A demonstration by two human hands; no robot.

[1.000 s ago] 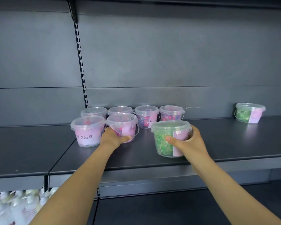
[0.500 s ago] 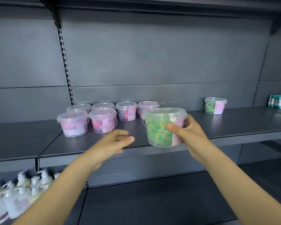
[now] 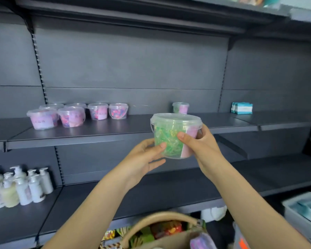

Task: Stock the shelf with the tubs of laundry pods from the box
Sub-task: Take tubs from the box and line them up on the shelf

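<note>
A clear tub of green laundry pods (image 3: 171, 139) with a pink label hangs in the air in front of the middle shelf (image 3: 97, 133). My right hand (image 3: 201, 146) grips its right side, thumb across the front. My left hand (image 3: 144, 159) holds its lower left side, thumb on the wall and fingers under it. Several tubs of pink pods (image 3: 72, 116) stand in two rows at the shelf's left. Another green tub (image 3: 180, 107) stands alone at the back, just behind the held tub.
White pump bottles (image 3: 20, 186) crowd the lower shelf at left. Teal boxes (image 3: 241, 108) lie on the shelf to the right. A tan basket (image 3: 162, 229) with mixed goods sits below my arms, and a grey bin (image 3: 302, 211) stands at lower right.
The green tub came off the shelf and back toward me. My left hand left a pink tub and took hold of the green one. The view pulled back and swung right.
</note>
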